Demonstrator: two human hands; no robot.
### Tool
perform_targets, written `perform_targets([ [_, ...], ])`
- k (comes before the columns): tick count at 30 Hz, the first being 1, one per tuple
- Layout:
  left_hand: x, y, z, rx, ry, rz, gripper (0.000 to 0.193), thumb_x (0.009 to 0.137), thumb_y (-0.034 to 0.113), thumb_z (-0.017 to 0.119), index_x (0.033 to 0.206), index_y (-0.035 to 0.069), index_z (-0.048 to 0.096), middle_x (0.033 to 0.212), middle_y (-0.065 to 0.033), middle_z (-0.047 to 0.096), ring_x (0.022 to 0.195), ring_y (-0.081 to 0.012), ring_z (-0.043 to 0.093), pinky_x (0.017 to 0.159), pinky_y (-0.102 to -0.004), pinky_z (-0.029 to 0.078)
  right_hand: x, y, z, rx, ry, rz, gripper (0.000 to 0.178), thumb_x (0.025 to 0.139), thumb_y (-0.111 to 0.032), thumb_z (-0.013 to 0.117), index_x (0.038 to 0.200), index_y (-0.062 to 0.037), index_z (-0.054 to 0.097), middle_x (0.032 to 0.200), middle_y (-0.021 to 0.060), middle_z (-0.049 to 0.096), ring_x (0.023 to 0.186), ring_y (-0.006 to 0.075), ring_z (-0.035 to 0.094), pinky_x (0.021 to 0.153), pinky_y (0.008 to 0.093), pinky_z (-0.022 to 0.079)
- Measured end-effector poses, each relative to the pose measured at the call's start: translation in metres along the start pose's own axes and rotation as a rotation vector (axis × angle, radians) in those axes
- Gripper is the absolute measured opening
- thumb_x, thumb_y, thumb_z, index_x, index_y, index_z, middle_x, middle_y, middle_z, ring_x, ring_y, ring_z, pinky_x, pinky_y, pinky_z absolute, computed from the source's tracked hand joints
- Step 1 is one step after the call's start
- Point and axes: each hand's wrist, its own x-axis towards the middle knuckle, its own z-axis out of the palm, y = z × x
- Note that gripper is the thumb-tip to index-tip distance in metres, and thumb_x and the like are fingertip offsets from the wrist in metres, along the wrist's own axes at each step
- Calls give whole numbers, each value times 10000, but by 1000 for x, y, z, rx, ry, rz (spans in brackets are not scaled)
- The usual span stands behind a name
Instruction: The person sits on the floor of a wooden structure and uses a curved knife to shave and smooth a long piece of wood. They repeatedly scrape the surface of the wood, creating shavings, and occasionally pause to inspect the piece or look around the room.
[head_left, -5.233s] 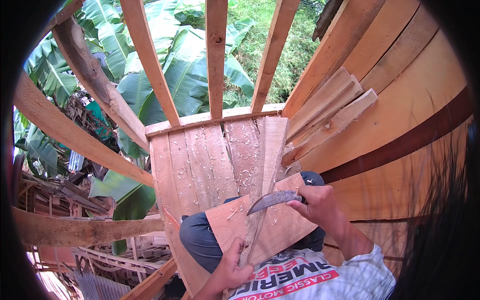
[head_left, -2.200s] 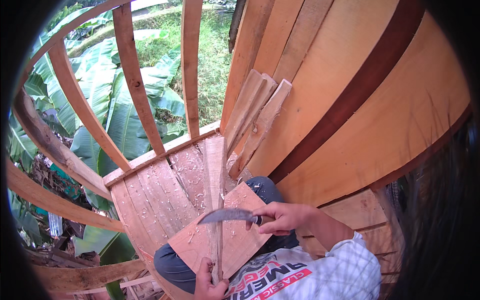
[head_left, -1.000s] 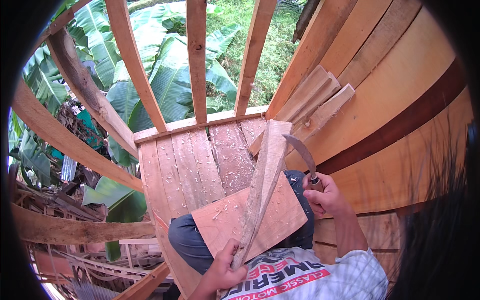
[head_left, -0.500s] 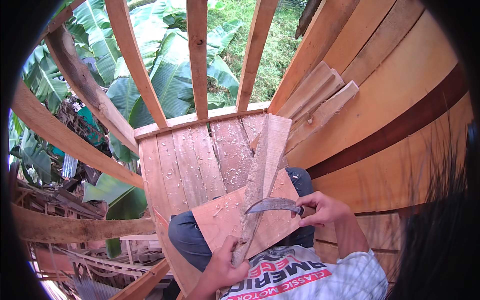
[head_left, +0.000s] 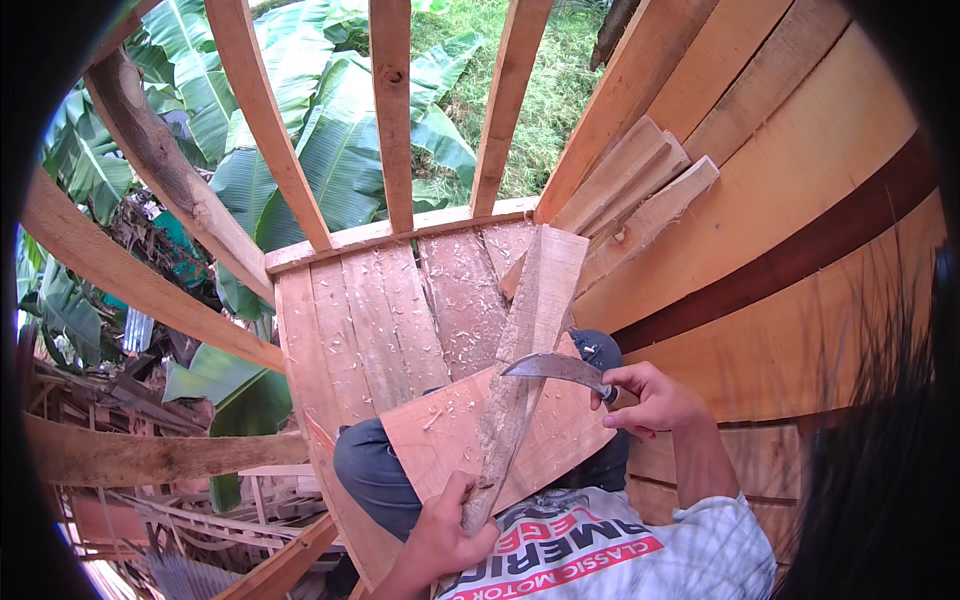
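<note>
A long rough strip of wood (head_left: pixel 540 300) slants across my lap, its wider pale end pointing away from me. My left hand (head_left: pixel 452 528) is closed around its narrow near end. In my right hand (head_left: pixel 652 400) is a knife with a curved blade (head_left: pixel 556 369), gripped by its short dark handle. The blade lies across the strip about midway along, its tip pointing left. Under the strip, a flat reddish board (head_left: pixel 432 425) rests over my thighs. Small pale shavings are scattered on the board.
Beyond my knees, a plank floor (head_left: pixel 385 310) is strewn with shavings. Several loose wood pieces (head_left: pixel 640 205) lean against the curved plank wall (head_left: pixel 790 200) on the right. Upright ribs (head_left: pixel 393 120) stand ahead and to the left, with gaps between them showing banana leaves and grass.
The knife and my right hand have moved away from me along the strip and slightly right. The strip appears slightly rolled, showing more of its pale face. My left hand keeps its place.
</note>
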Motion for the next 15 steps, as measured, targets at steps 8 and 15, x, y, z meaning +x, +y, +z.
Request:
perform_targets([
  [8, 1, 0, 1, 7, 6, 4, 416, 734, 127, 656, 1081, -19, 479, 750, -181, 596, 589, -226, 617, 566, -315, 485, 0, 10, 3, -63, 4, 69, 205, 853, -59, 684, 1042, -26, 612, 609, -43, 532, 409, 28, 461, 373, 191, 338],
  [15, 1, -4, 1, 16, -26, 45, 421, 732, 116, 665, 1081, -14, 470, 765, -171, 596, 638, -205, 617, 599, -311, 487, -7, 3, 22, -38, -81, 129, 227, 847, -57, 669, 1061, -36, 598, 532, -47, 497, 387, 24, 428, 365, 184, 323],
])
